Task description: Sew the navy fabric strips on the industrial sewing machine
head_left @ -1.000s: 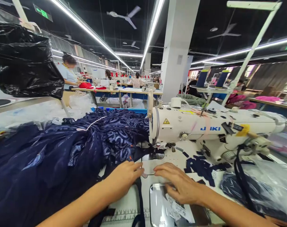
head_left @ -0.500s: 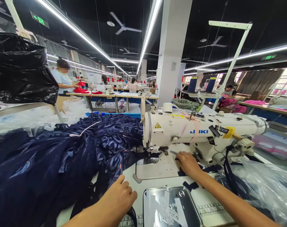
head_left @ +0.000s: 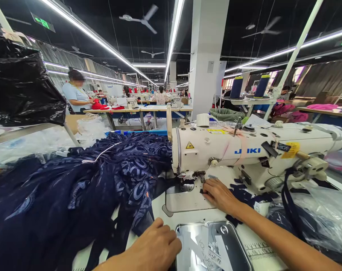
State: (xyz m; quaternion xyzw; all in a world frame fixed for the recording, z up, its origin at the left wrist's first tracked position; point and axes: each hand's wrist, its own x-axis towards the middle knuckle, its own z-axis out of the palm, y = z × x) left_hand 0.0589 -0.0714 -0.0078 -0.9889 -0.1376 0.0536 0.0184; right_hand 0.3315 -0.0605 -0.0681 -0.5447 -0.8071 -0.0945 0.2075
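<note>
A white sewing machine [head_left: 244,150] stands on the table in front of me. A big heap of dark blue patterned fabric [head_left: 75,192] lies to its left, with an edge running under the needle. My right hand [head_left: 219,195] rests on the machine bed just right of the needle, fingers curled on small dark blue fabric pieces [head_left: 244,194]. My left hand [head_left: 156,246] sits closed at the table's near edge, against the fabric heap and beside a metal tray [head_left: 213,246].
The metal tray holds paper labels. A clear plastic bag [head_left: 314,222] with dark cloth lies at the right. A black plastic bag [head_left: 21,86] hangs at upper left. Thread cones [head_left: 248,86] stand behind the machine. Other people work at far tables [head_left: 137,109].
My right hand left the spot in front of the needle and reached right onto the small fabric pieces. My left hand drew back toward the table's near edge and closed.
</note>
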